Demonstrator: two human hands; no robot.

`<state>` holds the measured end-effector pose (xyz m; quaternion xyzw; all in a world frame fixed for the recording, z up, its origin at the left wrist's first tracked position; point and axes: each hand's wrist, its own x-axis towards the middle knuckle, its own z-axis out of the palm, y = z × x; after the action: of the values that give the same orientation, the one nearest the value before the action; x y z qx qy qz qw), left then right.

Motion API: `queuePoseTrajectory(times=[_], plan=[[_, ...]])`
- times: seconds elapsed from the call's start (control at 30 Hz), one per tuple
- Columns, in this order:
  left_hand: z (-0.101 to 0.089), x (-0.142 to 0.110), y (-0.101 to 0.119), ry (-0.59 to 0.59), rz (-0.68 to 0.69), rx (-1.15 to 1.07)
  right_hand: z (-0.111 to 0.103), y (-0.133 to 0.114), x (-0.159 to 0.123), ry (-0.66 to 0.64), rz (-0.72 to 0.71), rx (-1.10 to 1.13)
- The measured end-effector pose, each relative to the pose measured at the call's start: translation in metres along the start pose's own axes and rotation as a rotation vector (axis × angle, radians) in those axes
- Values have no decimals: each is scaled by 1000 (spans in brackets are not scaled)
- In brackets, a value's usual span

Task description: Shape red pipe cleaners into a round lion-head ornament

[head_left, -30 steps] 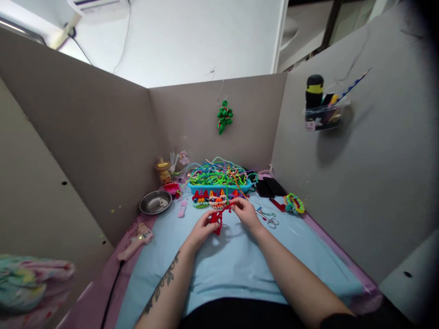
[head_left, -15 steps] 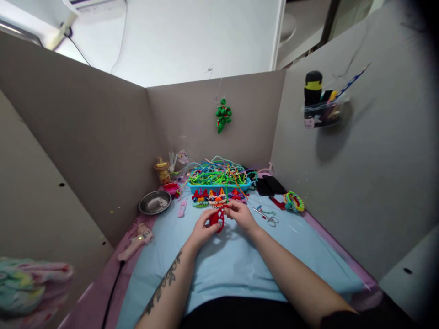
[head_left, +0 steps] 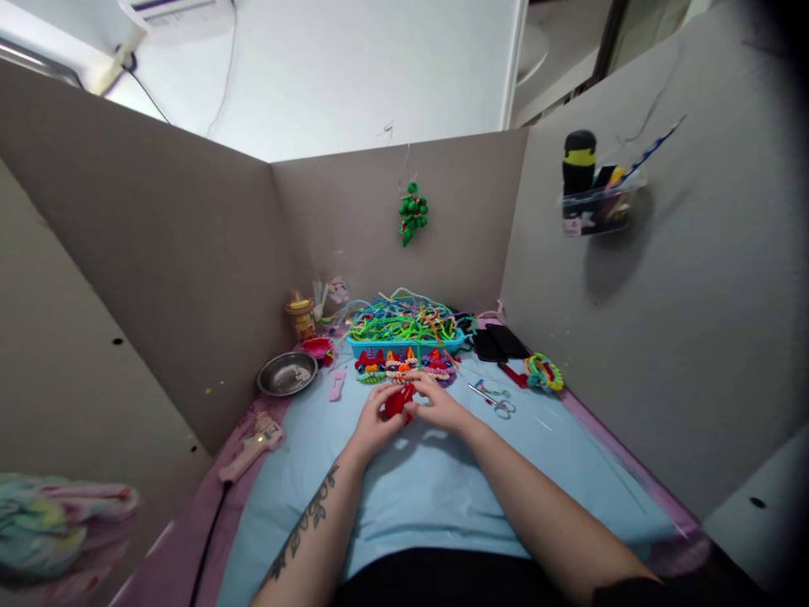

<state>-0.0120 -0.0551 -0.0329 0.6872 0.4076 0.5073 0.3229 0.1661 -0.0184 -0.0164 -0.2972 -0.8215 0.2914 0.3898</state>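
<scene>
Between my hands, above the middle of the blue-covered table (head_left: 404,497), is a small red piece that looks like bent pipe cleaner (head_left: 395,405). My left hand (head_left: 374,419) is closed on its left side, thumb below and fingers above. From the right, my right hand (head_left: 439,406) closes on the same piece with curved fingers, which hide part of it. Just beyond my fingertips lie several colourful pipe-cleaner figures (head_left: 399,366) in a row. Behind them a blue basket (head_left: 404,346) holds a heap of multicoloured pipe cleaners (head_left: 404,319).
At left are a metal bowl (head_left: 278,384) with small white bits, a pink clip-like piece (head_left: 337,385) and a corded glue gun (head_left: 253,451). At right lie scissors (head_left: 499,406), a dark phone-like slab (head_left: 499,342) and coiled pipe cleaners (head_left: 543,372). Grey panels (head_left: 392,202) surround the table.
My right hand has come down and in over the red piece, its fingers now curved around it. The open red loop seen before is now compact and mostly covered by my fingers.
</scene>
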Motion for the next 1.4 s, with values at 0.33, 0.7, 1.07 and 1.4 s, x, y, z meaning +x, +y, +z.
queuePoseTrajectory(times=[0.33,0.7,1.07,1.4], plan=[[-1,2,4,48,-34,-15,10,2,-2,-42,-47,-52],[-1,3,1,63,-40,3,5,-3,-2,-86,-41,-4],[0,3,2,83,-24,30,11,-3,0,-61,6,32],[-2,5,1,72,-93,-48,8,-3,0,89,-20,65]])
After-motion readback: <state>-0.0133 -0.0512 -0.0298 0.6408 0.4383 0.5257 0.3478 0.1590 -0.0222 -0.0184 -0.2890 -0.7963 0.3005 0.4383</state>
